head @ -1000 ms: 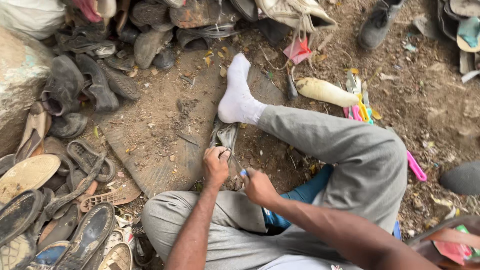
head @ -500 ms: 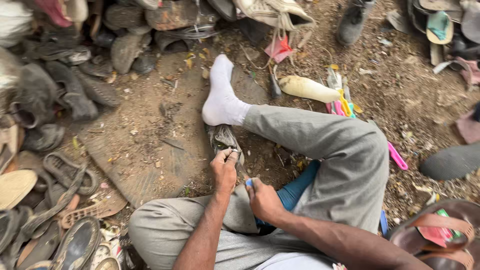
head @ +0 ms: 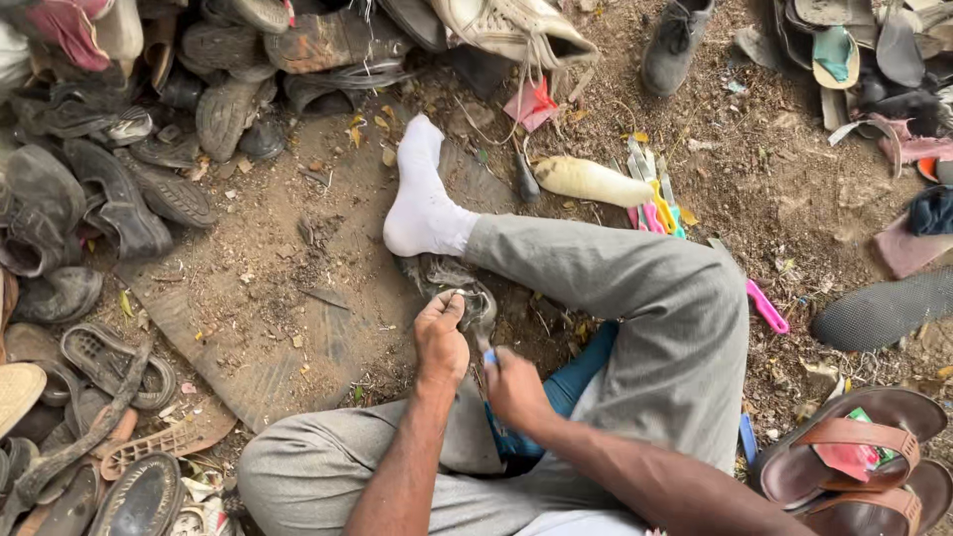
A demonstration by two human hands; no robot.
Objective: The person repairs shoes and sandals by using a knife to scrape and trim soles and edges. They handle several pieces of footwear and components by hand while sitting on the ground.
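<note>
both hands [head: 442, 342] shifted slightly rightward, left fingers [head: 449, 306] pinching worn grey shoe [head: 462, 288], right hand [head: 514, 389] gripping blue-handled tool [head: 490, 357]

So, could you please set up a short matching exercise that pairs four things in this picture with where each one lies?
Things:
1. left hand
2. right hand
3. brown sandals
4. cream bottle

Places:
A. bottom right corner, on the dirt
B. past the bent knee, beside coloured tools
C. gripping the grey worn shoe below the white sock
D. on a small blue-tipped tool next to the shoe

Pairs: 1-C, 2-D, 3-A, 4-B
</note>
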